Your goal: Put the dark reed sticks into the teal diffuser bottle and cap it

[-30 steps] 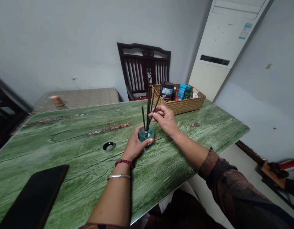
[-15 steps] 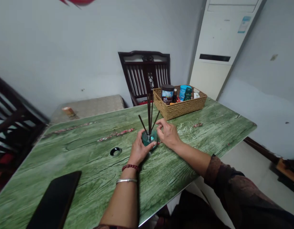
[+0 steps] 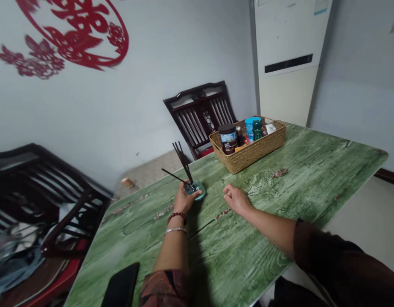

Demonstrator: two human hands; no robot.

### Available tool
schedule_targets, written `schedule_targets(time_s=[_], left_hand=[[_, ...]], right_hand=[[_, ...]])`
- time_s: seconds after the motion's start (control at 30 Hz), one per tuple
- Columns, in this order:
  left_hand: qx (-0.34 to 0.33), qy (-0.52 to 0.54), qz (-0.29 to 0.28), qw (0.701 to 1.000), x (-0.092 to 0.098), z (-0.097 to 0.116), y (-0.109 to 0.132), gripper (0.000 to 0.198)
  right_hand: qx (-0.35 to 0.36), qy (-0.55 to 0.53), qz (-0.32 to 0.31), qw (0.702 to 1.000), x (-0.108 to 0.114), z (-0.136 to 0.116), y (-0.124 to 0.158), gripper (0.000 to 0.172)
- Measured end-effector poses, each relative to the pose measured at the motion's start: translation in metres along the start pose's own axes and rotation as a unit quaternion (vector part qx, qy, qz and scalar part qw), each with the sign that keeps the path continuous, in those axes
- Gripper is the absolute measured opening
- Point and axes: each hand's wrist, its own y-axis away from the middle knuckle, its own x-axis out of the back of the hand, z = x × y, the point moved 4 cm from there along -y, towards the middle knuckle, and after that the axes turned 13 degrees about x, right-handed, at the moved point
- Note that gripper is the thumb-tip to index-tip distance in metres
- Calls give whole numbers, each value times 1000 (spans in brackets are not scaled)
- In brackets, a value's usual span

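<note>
My left hand is wrapped round the glass bottle of a reed diffuser with blue-green liquid. Several dark reed sticks rise from its neck, most bunched together and one leaning out low to the left. Whether the bottle rests fully on the table or is slightly lifted, I cannot tell. To the right of the bottle, and apart from it, my right hand hovers over or rests on the table with its fingers curled in. Nothing shows between those fingers.
On the green wood-patterned table, a wicker basket holds a dark-lidded jar, a blue tub and a green bottle. A black flat object lies front left. Dark wooden chairs stand around.
The view has tilted and shifted. My right hand has drawn back from the reeds, and the diffuser in my left hand sits farther from it. The black ring seen on the table is out of sight.
</note>
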Motion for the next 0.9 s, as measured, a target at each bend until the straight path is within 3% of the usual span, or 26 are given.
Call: schedule_targets(time_s=[0.2,0.37,0.5,0.6,0.7,0.77,0.9], left_hand=[[8,54,13,998,-2,3,-46,67],[26,137,55,989,2,7,-54,74],[65,205,87,973,15,4,-20,76],[76,303,53,948,24,0,26,68],[68,508,-57,857,24,-3,72,64],[62,583,-116,801,22,-5,96,56],[51,646,-183,739,19,-6,121,53]], right_hand=[[-4,15,-12,1000,-3,-1,-1,20],[-1,24,-14,1000,-6,1,-1,18],[-1,-11,-7,1000,-5,2,-2,16],[-11,-51,10,999,-2,4,-4,13],[-14,-101,52,993,3,6,-6,12],[-12,-151,75,986,7,4,-8,13],[-6,-305,55,951,11,-16,-9,21]])
